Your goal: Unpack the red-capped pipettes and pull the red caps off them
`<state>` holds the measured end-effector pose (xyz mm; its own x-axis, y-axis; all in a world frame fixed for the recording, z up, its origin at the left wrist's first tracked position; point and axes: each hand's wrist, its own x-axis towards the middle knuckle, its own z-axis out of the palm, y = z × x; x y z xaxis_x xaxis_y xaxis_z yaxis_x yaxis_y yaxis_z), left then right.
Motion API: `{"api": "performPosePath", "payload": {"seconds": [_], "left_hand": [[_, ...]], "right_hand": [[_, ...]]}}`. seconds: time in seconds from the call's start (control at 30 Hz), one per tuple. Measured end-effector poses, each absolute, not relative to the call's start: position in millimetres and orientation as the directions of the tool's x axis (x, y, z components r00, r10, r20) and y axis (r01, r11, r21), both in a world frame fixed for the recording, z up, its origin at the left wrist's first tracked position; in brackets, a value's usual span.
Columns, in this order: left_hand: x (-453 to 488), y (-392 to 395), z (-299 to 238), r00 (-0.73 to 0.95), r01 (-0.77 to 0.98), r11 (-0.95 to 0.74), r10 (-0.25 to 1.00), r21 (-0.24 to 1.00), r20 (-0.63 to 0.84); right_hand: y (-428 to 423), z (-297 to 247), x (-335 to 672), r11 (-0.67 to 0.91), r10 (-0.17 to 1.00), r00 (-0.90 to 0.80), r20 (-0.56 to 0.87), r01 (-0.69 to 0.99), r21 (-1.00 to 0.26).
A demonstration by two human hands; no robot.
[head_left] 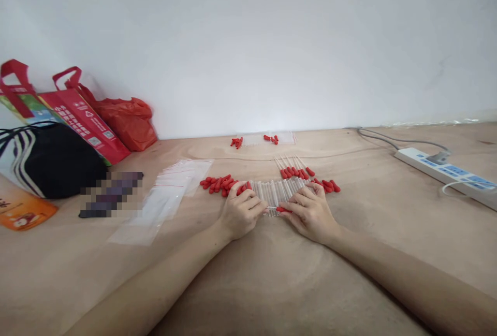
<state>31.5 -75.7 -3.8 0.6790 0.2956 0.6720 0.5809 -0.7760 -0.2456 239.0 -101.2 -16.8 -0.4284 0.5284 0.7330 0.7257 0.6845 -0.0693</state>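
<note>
Low over the table, my left hand [243, 213] pinches one end of a clear glass dropper tube [273, 208]. At the tube's other end is a red rubber bulb [284, 209], gripped in the fingers of my right hand [312, 214]. How far the tube reaches into the bulb is hidden by my fingers. Behind and between my hands lies a row of clear glass tubes [274, 190]. Loose red bulbs [217, 185] are heaped beyond my left hand, and more red bulbs [329, 186] lie beside my right. Several droppers with red bulbs [293, 172] rest behind the row.
Clear zip bags [166, 191] are spread out at left, near a pixelated dark object [112, 193]. Shopping bags [83, 123] and a black drawstring bag [58, 160] stand farther left. A power strip [446, 173] with its cable lies at right. Red bulbs lie on a bag [252, 139] near the wall.
</note>
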Motion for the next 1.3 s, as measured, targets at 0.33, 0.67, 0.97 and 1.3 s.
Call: {"api": "performPosePath", "payload": {"seconds": [0.33, 0.67, 0.97, 1.3], "left_hand": [[31.1, -77.4, -4.4, 0.663, 0.575, -0.783, 0.274, -0.239, 0.697], [29.7, -77.6, -3.5, 0.684, 0.546, -0.794, 0.241, -0.265, 0.688], [8.8, -67.4, -8.3, 0.491, 0.692, -0.722, 0.488, 0.018, 0.722], [27.6, -57.7, -11.0, 0.464, 0.653, -0.754, 0.470, 0.069, 0.751]], "right_hand": [[-102.2, -19.9, 243.2, 0.728, 0.461, -0.467, 0.755, 0.685, -0.021], [-107.8, -14.3, 245.6, 0.756, 0.450, -0.485, 0.749, 0.654, -0.030], [-79.0, -1.8, 298.4, 0.459, 0.684, -0.137, 0.717, 0.844, -0.277], [-60.5, 0.6, 332.7, -0.015, 0.886, 0.190, 0.422, 0.924, -0.383]]}}
